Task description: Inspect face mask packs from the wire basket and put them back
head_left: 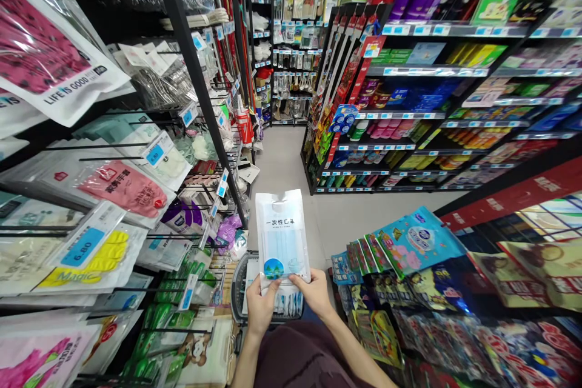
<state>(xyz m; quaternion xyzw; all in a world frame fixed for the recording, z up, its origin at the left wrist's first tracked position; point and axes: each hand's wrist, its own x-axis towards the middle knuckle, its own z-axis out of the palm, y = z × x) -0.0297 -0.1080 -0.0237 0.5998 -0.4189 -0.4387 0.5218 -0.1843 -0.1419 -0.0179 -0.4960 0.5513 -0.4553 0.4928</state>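
Note:
A flat white packet of disposable face masks (284, 239) is held upright in front of me, its printed side showing a pale blue mask. My left hand (262, 306) pinches its lower left corner, thumb on the front. At the lower right corner my right hand (314, 293) grips the same packet, thumb also on the front. Below the packet stands a dark grey shopping basket (237, 288). Several similar white and blue packets (288, 305) lie inside it, partly hidden by my hands and the packet.
On the left, a rack holds packaged gloves (122, 188) on long metal hooks with price tags. Shelves of boxed and bottled goods (409, 97) stand to the right. Hanging bags (418, 239) jut out at the lower right. Grey floor (284, 157) runs between the racks.

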